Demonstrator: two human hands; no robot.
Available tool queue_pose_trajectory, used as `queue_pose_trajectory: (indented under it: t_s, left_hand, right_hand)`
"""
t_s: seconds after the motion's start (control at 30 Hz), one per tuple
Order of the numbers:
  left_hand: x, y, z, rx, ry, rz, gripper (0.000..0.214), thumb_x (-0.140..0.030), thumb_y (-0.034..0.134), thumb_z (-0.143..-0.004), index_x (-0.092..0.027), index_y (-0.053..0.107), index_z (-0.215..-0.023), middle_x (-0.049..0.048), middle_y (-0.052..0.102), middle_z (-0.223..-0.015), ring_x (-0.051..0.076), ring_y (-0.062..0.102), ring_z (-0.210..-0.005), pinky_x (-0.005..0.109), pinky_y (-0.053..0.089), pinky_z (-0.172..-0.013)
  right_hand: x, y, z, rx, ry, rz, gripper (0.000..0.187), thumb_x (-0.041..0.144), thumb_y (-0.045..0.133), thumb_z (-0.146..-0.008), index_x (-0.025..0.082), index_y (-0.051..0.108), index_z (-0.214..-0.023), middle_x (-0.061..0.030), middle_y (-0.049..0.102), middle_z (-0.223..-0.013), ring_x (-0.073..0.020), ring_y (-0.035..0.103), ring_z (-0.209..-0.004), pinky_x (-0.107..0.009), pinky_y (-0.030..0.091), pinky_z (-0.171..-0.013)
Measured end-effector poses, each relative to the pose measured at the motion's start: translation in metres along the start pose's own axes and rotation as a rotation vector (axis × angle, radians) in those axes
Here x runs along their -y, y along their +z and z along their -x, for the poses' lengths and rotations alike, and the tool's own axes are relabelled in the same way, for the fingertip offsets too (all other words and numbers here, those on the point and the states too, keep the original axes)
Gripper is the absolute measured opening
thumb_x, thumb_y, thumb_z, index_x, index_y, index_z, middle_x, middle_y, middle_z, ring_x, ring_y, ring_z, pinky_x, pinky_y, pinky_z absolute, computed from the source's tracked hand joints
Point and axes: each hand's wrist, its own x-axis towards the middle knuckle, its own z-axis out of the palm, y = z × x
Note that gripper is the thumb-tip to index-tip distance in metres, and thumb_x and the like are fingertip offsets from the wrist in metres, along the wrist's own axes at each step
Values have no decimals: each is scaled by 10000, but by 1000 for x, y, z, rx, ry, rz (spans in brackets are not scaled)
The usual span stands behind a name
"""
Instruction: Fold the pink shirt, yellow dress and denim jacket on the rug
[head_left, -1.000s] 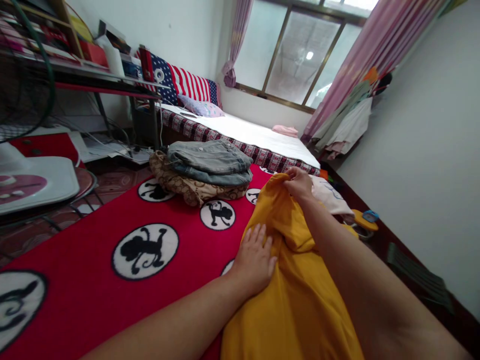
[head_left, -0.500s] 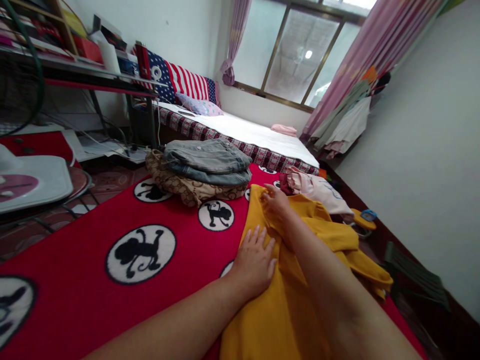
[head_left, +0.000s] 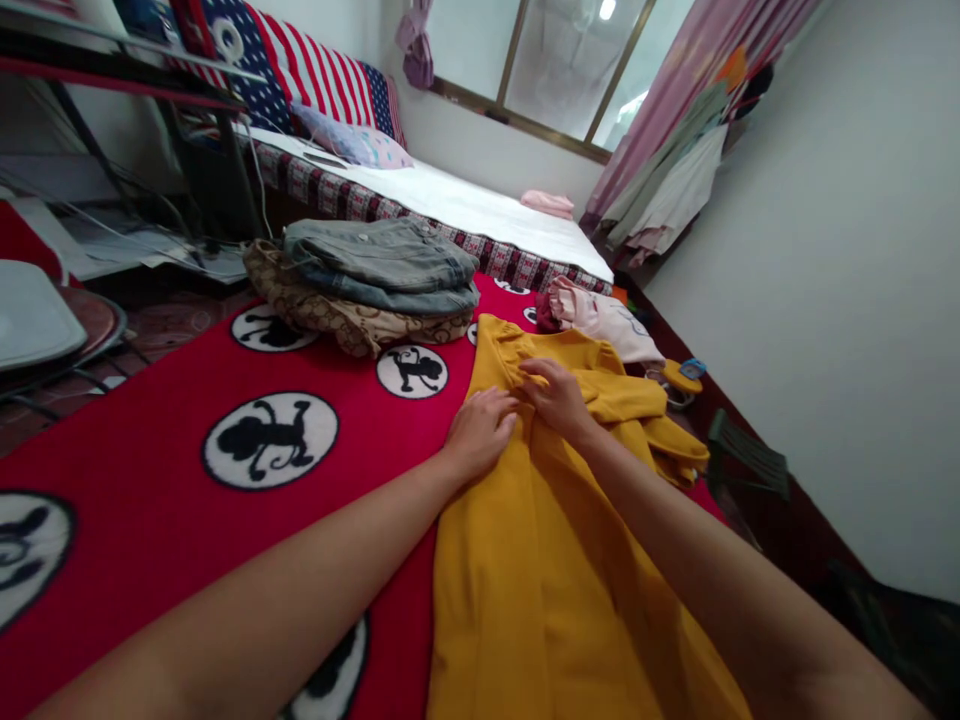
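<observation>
A long mustard-yellow garment (head_left: 495,580) with sleeves lies spread on a red blanket (head_left: 375,460) printed with black monkeys in white circles. My left hand (head_left: 480,435) rests on its left edge near the top, fingers laid over the cloth. Just right of it, my right hand (head_left: 559,398) has its fingers bent around a gathered bit of the same cloth. The fingertips of both hands are close together. A sleeve bunches out to the right, beyond my right hand.
Folded jeans (head_left: 382,260) sit on a brown patterned cloth (head_left: 360,325) at the far left. Pale pink clothing (head_left: 607,325) lies beyond the yellow garment. A white-topped bed (head_left: 450,205) stands behind, a stool (head_left: 679,378) at the right.
My left hand has slid up the cloth towards my right hand, its fingers less spread. My right hand has come back slightly from the garment's top edge. The view has tilted downward.
</observation>
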Motion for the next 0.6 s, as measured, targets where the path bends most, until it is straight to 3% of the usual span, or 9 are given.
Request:
queue_pose_trajectory:
  t_s: [0.1,0.23,0.47,0.6]
  left_hand:
    - [4,0,-5,-114,-62,226,315,-109,469,-868,-145,692,-1088,69,696,-1156,166,623,-1103,304,460,-1018]
    - [10,1,-6,-196,-119,397,302,-99,486,-848,-142,711,-1045,71,709,-1130,170,645,-1076,304,492,-977]
    - [19,0,-9,-252,-191,637,318,-120,481,-827,-124,698,-1060,92,678,-1199,182,623,-1128,324,487,-989]
    - [17,-5,-10,-237,-163,618,338,-128,480,-826,-132,690,-1091,88,656,-1240,180,605,-1160,345,445,-1046]
  right_hand:
    - [23,-16,55,79,-140,-99,272,100,483,-844,203,679,-1001,-84,649,-1110,-175,615,-1041,-314,490,-921]
    - [49,-26,105,252,-248,-106,357,91,451,-886,250,667,-1122,-87,601,-1239,-178,588,-1125,-330,493,-936]
    - [77,-27,137,356,-344,-41,547,61,501,-821,322,577,-1296,-50,432,-1478,-222,459,-1313,-444,402,-1079]
    - [81,-30,144,421,-318,-27,602,42,437,-833,332,519,-1355,-32,408,-1495,-209,362,-1391,-476,351,-1121]
